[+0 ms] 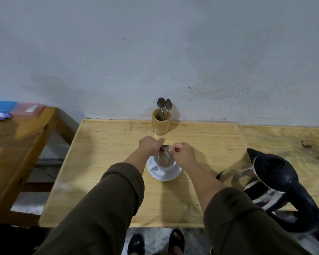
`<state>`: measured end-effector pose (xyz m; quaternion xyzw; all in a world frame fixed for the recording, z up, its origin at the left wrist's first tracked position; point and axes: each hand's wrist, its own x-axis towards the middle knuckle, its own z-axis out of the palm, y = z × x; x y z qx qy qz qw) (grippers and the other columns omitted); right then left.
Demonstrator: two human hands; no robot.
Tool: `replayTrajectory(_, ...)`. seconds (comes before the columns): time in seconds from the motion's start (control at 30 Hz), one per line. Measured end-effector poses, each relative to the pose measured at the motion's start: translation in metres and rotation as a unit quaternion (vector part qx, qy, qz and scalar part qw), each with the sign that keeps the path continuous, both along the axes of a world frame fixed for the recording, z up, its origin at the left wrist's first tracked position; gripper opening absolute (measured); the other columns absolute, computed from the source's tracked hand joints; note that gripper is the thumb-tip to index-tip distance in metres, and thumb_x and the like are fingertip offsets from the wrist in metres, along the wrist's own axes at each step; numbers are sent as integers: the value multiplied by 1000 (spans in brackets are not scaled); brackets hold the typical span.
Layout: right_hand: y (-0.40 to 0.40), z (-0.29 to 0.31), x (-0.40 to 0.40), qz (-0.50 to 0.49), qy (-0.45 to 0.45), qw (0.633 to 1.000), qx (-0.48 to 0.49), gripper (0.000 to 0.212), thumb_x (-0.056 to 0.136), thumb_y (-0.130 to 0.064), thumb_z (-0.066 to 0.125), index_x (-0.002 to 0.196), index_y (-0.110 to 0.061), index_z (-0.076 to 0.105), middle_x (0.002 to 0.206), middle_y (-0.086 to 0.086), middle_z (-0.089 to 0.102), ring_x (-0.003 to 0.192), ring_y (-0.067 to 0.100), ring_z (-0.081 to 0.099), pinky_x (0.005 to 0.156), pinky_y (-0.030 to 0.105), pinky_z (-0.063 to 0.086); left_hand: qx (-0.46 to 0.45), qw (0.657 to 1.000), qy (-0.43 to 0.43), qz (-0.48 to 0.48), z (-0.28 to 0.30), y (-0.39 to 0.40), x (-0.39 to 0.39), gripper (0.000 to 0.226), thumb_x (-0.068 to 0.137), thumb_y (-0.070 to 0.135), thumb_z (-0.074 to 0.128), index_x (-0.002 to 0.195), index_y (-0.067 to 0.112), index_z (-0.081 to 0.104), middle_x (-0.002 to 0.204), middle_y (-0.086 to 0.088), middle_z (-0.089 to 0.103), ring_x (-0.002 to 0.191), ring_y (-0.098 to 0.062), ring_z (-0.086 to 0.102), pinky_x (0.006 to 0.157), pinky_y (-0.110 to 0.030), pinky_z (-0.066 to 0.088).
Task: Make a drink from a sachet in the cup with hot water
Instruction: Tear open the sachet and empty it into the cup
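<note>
A white cup (pixel 164 165) sits on a white saucer (pixel 163 174) in the middle of the wooden table (pixel 109 162). Both hands hold a small dark sachet (pixel 165 149) just above the cup. My left hand (pixel 151 145) pinches its left end and my right hand (pixel 184 150) pinches its right end. Blurred powder appears to stream from the sachet down into the cup. A steel electric kettle (pixel 273 183) with a black lid and handle stands at the right edge of the table.
A wooden holder (pixel 161 124) with spoons (pixel 164 105) stands at the back by the grey wall. A second wooden table (pixel 13 144) at the left carries blue and pink boxes (pixel 17 107). Another plywood surface (pixel 287 142) adjoins at the right. My sandalled feet show below.
</note>
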<state>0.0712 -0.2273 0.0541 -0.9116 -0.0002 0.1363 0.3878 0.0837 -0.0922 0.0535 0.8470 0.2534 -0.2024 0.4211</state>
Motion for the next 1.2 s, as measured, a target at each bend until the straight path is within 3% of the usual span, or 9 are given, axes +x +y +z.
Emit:
replayTrajectory(0.2,3,0,1,-19,0,1000,4,10,83,-12,65,77,-7,70,85,9,57,80,17,50,72,22,34,3,1000,-5,11,0,2,1,51,90,54,46,69,11,64,37,2,60,87,-22,69,77,-25,48)
replayTrajectory(0.4,7,-1,0,-27,-20,999,3,43,80,-11,70,50,-25,41,75,5,54,73,18,47,67,23,33,-41,998,-7,40,-1,2,0,52,85,52,57,87,2,72,96,-16,77,98,-29,72,99,-34,52)
replayTrajectory(0.53,5,0,1,-34,12,999,40,5,82,-10,68,77,-9,70,79,5,59,78,18,52,70,23,37,-13,1000,2,24,7,4,-1,47,89,50,53,61,14,63,38,6,65,78,-15,69,90,-25,49)
replayTrajectory(0.6,3,-1,0,-22,24,999,39,13,83,-10,67,93,-8,74,87,6,63,83,18,54,74,24,40,3,1000,9,18,12,6,-1,47,89,50,53,55,17,60,24,13,51,74,-12,66,94,-25,46)
replayTrajectory(0.67,2,-1,-1,-13,27,999,41,20,83,-10,68,102,-12,73,89,2,66,87,16,56,80,24,43,-1,1000,8,15,13,8,-2,45,88,50,54,59,17,63,32,12,60,86,-15,70,100,-28,47)
replayTrajectory(0.8,5,3,-3,2,40,998,38,29,83,-6,67,110,-17,70,69,-18,51,85,13,54,78,22,40,5,1000,-4,13,10,10,-3,44,87,50,54,89,12,75,92,-4,78,102,-19,70,102,-33,47)
replayTrajectory(0.93,8,3,-5,8,52,998,35,30,84,-6,64,111,-17,69,79,-5,62,87,16,57,76,22,40,15,1000,3,5,15,7,-3,45,87,51,54,59,17,63,42,7,64,77,-14,63,88,-25,46)
replayTrajectory(1.03,10,1,-7,15,41,999,17,29,85,-5,60,111,-15,69,101,7,70,92,20,60,77,23,40,-22,1000,3,21,13,7,-3,41,84,49,61,63,14,62,68,2,74,88,-18,70,92,-26,50)
replayTrajectory(1.2,10,1,-6,27,23,999,-39,17,86,-9,59,98,-5,71,72,-1,52,81,17,49,62,19,35,-49,998,14,34,17,6,-8,42,82,45,65,53,15,62,31,9,59,95,-20,74,100,-31,51)
